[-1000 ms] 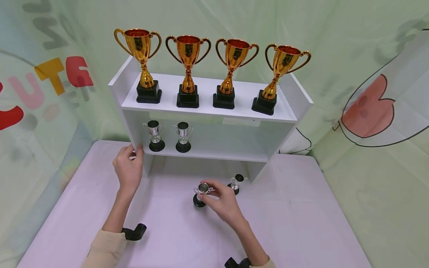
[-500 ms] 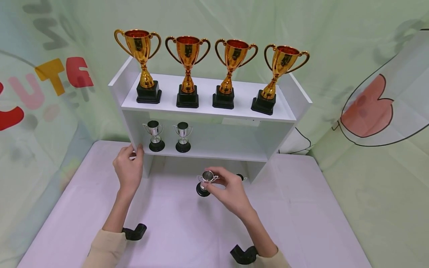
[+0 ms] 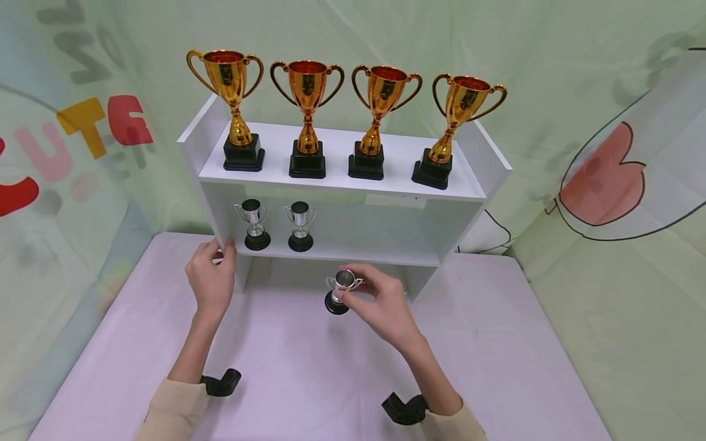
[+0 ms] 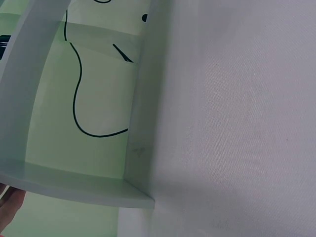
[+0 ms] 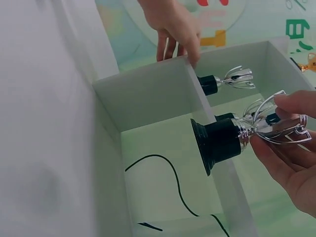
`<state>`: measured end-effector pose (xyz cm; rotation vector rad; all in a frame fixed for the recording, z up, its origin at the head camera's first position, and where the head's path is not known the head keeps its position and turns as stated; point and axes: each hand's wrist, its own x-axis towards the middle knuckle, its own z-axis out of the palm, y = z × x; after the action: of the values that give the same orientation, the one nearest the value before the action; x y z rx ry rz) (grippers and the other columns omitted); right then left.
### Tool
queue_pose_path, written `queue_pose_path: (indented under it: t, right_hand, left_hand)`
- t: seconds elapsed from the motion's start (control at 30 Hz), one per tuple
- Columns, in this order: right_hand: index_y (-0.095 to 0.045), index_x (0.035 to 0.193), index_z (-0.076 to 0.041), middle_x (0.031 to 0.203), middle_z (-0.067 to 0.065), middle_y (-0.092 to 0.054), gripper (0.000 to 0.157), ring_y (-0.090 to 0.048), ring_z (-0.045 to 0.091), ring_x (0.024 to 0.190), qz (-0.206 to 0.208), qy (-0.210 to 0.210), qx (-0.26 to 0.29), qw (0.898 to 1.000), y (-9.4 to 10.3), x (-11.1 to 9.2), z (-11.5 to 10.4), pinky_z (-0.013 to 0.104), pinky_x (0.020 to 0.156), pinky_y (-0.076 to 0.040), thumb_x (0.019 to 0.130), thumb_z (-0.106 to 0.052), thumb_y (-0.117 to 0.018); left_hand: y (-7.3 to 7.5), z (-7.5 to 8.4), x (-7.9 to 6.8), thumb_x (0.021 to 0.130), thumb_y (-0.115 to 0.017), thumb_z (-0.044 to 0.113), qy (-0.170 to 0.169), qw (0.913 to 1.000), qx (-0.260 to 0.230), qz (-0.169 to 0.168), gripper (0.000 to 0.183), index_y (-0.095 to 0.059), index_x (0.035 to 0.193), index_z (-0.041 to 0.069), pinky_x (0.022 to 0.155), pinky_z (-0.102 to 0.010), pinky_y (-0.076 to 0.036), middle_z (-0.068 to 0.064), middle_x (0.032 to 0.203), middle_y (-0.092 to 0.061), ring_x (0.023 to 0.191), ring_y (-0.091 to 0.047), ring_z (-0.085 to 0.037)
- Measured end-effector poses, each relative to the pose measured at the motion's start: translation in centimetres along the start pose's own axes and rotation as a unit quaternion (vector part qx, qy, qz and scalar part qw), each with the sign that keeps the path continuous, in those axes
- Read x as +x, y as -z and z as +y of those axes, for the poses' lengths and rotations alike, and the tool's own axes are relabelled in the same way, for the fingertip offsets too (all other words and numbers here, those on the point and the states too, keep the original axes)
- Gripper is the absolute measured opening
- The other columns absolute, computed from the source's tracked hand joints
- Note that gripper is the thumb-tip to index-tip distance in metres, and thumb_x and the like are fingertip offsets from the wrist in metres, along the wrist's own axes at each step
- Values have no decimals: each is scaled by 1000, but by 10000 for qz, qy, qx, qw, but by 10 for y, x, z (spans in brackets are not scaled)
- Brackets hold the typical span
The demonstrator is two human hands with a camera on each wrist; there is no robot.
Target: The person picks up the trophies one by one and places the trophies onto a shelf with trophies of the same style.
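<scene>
My right hand [image 3: 383, 306] pinches a small silver trophy cup [image 3: 336, 304] by its cup, between thumb and fingers. In the right wrist view this trophy [image 5: 219, 143] shows its round black base toward the shelf unit. It is held upright in front of the middle shelf's edge, in line with the gap right of two silver trophies. My left hand [image 3: 211, 277] grips the left side panel of the white shelf unit [image 3: 342, 256] near its front edge. On the middle shelf stand a left silver trophy [image 3: 257, 240] and another silver trophy [image 3: 300, 242] beside it.
Several gold trophies [image 3: 307, 160] on black bases line the top shelf, the rightmost gold trophy [image 3: 432, 171] turned at an angle. Behind my right hand, another silver trophy is almost wholly hidden. A white cloth covers the table [image 3: 496, 343]; printed curtains [image 3: 595, 306] hang behind and beside it.
My right hand has lifted the silver trophy up and forward from low over the table toward the middle shelf, covering the other trophy behind it. The left hand stays in place.
</scene>
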<state>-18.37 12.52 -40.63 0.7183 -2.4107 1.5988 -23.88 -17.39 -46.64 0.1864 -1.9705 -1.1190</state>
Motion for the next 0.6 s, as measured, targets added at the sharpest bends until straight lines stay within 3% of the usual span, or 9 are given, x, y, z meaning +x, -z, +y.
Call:
queue_pose_path:
  t: [0.27,0.6]
  right_hand:
    - [-71,121,-2,105,11,-75,39,-74,24,97,158,28,-11,9999,6,10,-7,28,88,-60,84,2,-80]
    - [-71,122,-2,106,13,-74,39,-74,24,98,262,-82,87,9996,13,28,-17,29,90,-59,84,1,-80]
  left_hand:
    - [-1,-2,-1,95,-65,6,-65,10000,17,6,17,-78,101,-5,67,-2,-37,-25,85,-71,72,-71,-41]
    - [0,0,-1,95,-65,5,-43,10000,-8,71,18,-78,102,-5,67,-4,-37,-25,84,-71,71,-71,-42]
